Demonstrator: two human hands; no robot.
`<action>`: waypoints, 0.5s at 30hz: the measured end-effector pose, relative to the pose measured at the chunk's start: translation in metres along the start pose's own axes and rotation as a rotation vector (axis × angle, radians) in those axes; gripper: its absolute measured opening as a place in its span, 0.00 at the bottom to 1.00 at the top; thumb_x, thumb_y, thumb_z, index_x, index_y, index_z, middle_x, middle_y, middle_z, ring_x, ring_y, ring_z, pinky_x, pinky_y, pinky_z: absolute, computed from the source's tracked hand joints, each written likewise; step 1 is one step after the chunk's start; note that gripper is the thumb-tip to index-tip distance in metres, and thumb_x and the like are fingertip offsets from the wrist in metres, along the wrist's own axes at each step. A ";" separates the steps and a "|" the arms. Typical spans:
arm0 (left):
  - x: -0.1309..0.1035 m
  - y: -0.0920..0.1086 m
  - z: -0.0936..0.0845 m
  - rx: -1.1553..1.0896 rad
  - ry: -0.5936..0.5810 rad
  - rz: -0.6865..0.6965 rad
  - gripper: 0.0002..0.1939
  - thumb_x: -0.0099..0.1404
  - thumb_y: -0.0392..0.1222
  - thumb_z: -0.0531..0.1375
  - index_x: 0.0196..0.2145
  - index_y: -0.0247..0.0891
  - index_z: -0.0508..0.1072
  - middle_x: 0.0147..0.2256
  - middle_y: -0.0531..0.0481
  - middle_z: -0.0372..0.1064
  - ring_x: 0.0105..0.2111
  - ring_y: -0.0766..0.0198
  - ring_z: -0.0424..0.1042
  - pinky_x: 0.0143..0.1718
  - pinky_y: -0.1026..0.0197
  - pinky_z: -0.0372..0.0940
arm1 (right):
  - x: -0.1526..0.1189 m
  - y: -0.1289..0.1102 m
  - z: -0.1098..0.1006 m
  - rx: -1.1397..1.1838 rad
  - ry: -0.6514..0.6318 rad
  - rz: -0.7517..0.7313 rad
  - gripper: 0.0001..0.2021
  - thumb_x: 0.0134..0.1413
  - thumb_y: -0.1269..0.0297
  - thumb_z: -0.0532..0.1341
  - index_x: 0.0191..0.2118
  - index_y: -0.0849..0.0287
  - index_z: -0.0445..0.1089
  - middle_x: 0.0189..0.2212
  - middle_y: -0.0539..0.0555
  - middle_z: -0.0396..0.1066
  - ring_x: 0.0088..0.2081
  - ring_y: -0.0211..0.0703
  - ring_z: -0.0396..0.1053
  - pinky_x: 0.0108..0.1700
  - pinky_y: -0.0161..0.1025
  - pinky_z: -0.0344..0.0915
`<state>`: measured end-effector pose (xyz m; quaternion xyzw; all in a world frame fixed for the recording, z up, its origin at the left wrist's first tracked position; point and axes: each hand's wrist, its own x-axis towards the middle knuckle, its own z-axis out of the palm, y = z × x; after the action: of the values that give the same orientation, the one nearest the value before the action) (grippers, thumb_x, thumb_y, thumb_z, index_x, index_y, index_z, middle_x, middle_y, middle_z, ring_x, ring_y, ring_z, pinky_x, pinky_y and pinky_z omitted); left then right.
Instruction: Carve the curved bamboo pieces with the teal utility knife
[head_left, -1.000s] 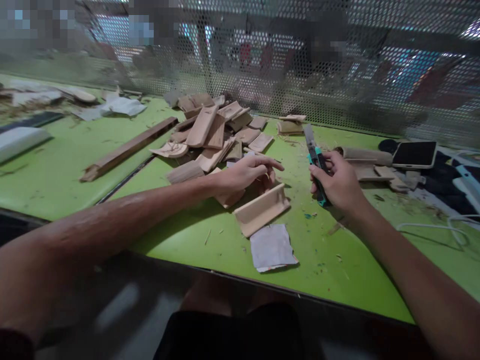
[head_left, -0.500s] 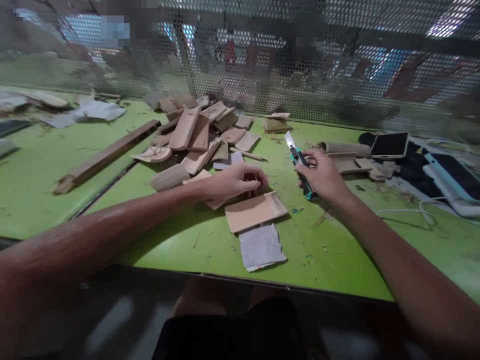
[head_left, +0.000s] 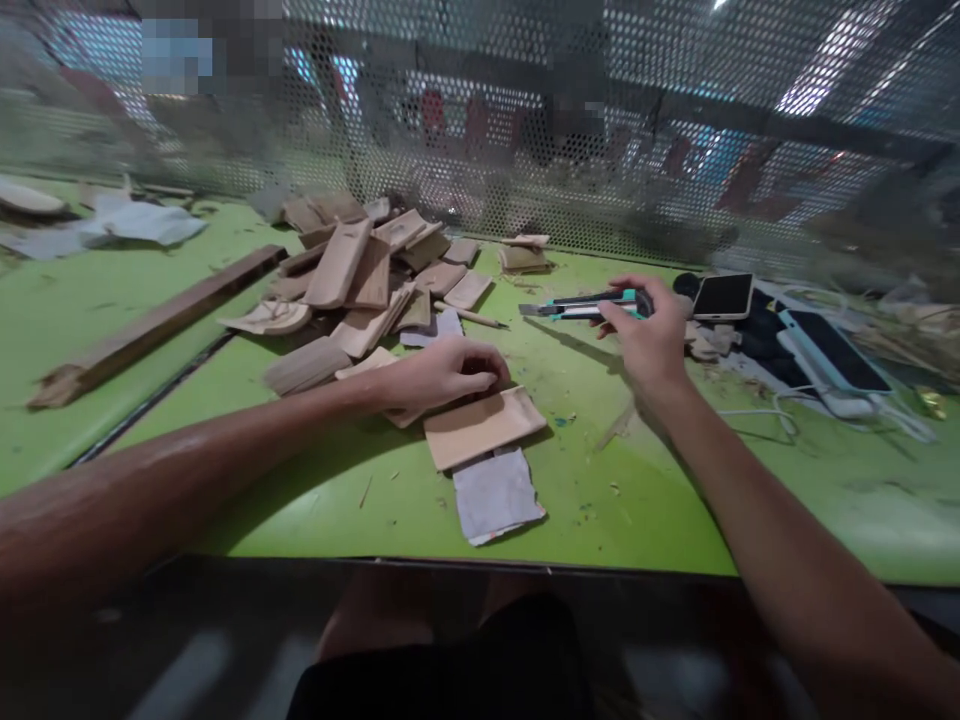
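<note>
My right hand (head_left: pixel 649 325) grips a black and green utility knife (head_left: pixel 592 305), raised above the table. Its blade is out and points left. Behind a flat, pale wooden piece (head_left: pixel 484 428), my left hand (head_left: pixel 454 375) rests with curled fingers. The fingertips are hidden, so whether they hold anything does not show. A greyish square of sandpaper or cloth (head_left: pixel 496 495) lies partly under the near edge of that piece. Beyond my left hand is a heap of curved wooden pieces (head_left: pixel 341 265), and a pencil-like stick (head_left: pixel 471 318) lies beside it.
A long wooden bar (head_left: pixel 161 325) lies on the green table (head_left: pixel 285 510) at left. Phones (head_left: pixel 721 296) (head_left: pixel 836 350), a white cable (head_left: pixel 780 410) and dark cloth are at right. Perforated mesh (head_left: pixel 480 130) stands along the back. Shavings are scattered about.
My right hand has turned the utility knife from upright-slanting to nearly level, blade leftward. The view has shifted a little right. My left hand stays curled by the wooden piece.
</note>
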<state>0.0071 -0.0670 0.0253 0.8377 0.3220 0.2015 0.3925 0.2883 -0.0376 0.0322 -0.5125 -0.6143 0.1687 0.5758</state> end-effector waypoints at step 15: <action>0.002 -0.002 0.000 0.031 -0.003 0.071 0.11 0.68 0.37 0.57 0.44 0.33 0.78 0.43 0.43 0.79 0.41 0.62 0.76 0.43 0.60 0.68 | 0.038 0.015 -0.032 0.584 0.098 0.154 0.15 0.44 0.63 0.70 0.34 0.50 0.63 0.31 0.47 0.72 0.30 0.43 0.72 0.26 0.41 0.71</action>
<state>0.0083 -0.0644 0.0236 0.8549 0.2946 0.2091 0.3723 0.3303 -0.0122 0.0495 -0.3778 -0.4706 0.3562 0.7134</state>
